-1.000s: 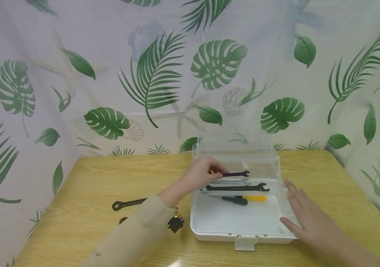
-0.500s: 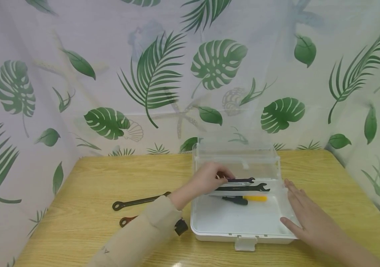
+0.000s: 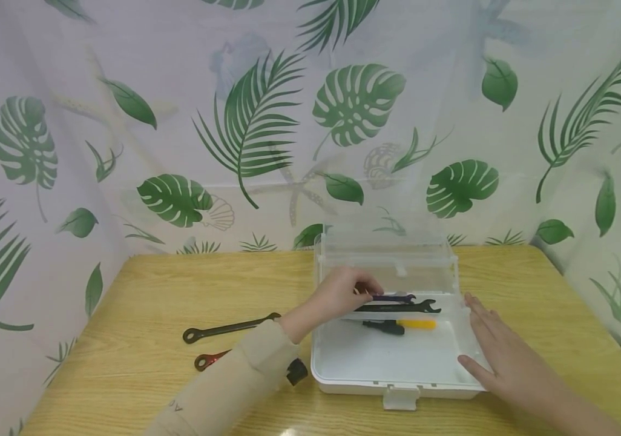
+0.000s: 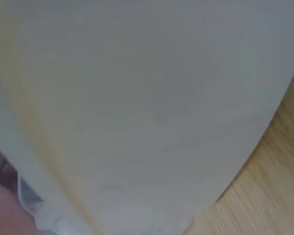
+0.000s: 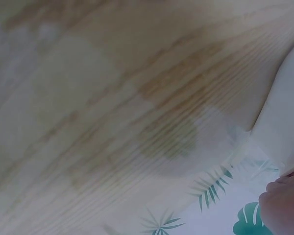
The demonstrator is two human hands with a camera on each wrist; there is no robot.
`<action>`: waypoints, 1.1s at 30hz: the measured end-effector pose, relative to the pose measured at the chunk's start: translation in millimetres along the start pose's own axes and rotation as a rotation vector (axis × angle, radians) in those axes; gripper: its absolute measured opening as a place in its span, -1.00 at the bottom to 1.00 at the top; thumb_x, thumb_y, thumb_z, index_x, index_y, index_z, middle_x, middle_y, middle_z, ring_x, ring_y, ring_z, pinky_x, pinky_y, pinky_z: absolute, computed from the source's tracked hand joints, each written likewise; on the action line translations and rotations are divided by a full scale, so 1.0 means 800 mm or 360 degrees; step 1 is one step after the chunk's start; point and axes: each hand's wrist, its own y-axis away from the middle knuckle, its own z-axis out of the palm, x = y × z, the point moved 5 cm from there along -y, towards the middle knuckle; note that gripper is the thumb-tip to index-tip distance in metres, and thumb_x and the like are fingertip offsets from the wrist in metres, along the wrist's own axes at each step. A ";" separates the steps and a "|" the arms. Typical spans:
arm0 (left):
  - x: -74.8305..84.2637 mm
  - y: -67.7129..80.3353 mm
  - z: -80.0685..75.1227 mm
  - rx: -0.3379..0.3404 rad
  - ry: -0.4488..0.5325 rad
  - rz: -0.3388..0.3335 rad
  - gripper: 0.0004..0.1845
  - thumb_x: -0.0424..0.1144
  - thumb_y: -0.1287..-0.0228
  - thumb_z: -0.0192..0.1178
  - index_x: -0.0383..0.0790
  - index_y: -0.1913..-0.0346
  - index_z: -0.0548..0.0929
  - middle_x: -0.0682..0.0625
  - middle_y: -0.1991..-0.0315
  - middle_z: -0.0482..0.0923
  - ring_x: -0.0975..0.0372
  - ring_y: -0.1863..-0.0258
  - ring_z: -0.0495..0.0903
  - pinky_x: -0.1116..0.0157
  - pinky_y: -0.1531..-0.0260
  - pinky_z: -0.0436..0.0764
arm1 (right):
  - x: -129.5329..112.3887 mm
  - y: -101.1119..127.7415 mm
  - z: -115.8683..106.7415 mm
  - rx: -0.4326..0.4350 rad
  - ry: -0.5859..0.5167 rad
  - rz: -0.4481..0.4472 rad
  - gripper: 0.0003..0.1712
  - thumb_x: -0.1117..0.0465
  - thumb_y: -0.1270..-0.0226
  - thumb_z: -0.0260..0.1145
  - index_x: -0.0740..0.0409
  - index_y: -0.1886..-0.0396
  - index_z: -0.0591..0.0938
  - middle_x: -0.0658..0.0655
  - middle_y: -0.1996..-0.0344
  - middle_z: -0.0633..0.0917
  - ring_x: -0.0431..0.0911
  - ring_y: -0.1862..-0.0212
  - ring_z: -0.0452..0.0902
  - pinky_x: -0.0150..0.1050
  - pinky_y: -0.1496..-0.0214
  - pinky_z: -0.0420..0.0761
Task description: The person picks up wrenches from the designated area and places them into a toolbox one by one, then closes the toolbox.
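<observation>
My left hand (image 3: 343, 290) pinches a small dark purple wrench (image 3: 394, 298) over the inner tray at the back of a white toolbox (image 3: 343, 384). Just in front of that wrench, a larger black wrench (image 3: 397, 307) lies along the tray. On the toolbox floor are a black-handled tool (image 3: 385, 327) and a yellow handle (image 3: 418, 324). My right hand (image 3: 498, 351) rests with straight fingers against the toolbox's right side. In the left wrist view a pale sleeve covers most of the picture; in the right wrist view only the edge of the hand (image 5: 284, 200) shows.
Left of the toolbox, a dark wrench (image 3: 223, 329) and a red wrench (image 3: 209, 360), partly under the left sleeve, lie on the wooden table (image 3: 180, 284). A small black object (image 3: 296, 371) sits beside the toolbox. The clear lid (image 3: 387, 245) stands raised near the leaf-patterned curtain.
My left hand has moved slightly right and down, lowering the purple wrench toward the tray. More of the red wrench shows from under the sleeve. The right hand stays in place.
</observation>
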 end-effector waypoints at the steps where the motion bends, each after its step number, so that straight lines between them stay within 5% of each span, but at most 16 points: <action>1: -0.001 0.000 0.001 0.0001 0.0002 -0.0001 -0.80 -0.50 -0.43 0.31 -0.27 0.01 0.84 -0.10 0.06 0.84 0.17 0.09 0.75 0.54 0.12 0.63 | 0.000 0.000 0.000 0.0023 0.0006 -0.0014 0.00 -0.10 -0.56 0.29 0.49 -0.64 0.13 0.37 -0.72 0.05 0.24 -0.72 -0.01 -0.64 -0.51 -0.62; 10: -0.003 -0.001 0.001 0.0025 0.0048 -0.0024 -0.83 -0.45 -0.45 0.31 -0.25 0.02 0.83 -0.10 0.06 0.84 0.15 0.08 0.76 0.51 0.10 0.64 | -0.002 0.002 -0.002 0.0115 0.0042 -0.0085 0.01 -0.06 -0.55 0.30 0.49 -0.65 0.10 0.34 -0.73 0.03 -0.17 -0.76 -0.41 -0.61 -0.57 -0.57; 19: -0.005 0.000 -0.003 0.0028 0.0073 -0.0002 -0.85 -0.41 -0.47 0.31 -0.25 0.02 0.83 -0.09 0.05 0.84 0.16 0.06 0.77 0.51 0.05 0.67 | 0.000 0.002 0.000 0.0030 0.0014 -0.0022 0.02 -0.10 -0.58 0.27 0.46 -0.67 0.07 0.35 -0.73 0.01 0.14 -0.76 -0.15 -0.64 -0.53 -0.61; 26: -0.007 0.006 -0.012 0.0039 0.0129 0.0002 -0.85 -0.41 -0.48 0.30 -0.27 0.02 0.82 -0.12 0.07 0.83 0.15 0.09 0.76 0.48 0.08 0.66 | 0.000 0.003 -0.001 0.0075 0.0023 -0.0061 0.03 -0.07 -0.56 0.30 0.44 -0.68 0.05 0.31 -0.74 -0.02 -0.16 -0.76 -0.41 -0.63 -0.55 -0.58; 33: -0.010 0.013 -0.021 0.0056 0.0173 -0.0013 -0.85 -0.41 -0.49 0.29 -0.28 0.03 0.82 -0.13 0.07 0.83 0.18 0.10 0.75 0.50 0.07 0.66 | 0.001 0.002 0.000 0.0103 0.0033 -0.0077 0.02 -0.07 -0.55 0.30 0.45 -0.67 0.07 0.34 -0.73 0.02 -0.02 -0.78 -0.29 -0.62 -0.57 -0.57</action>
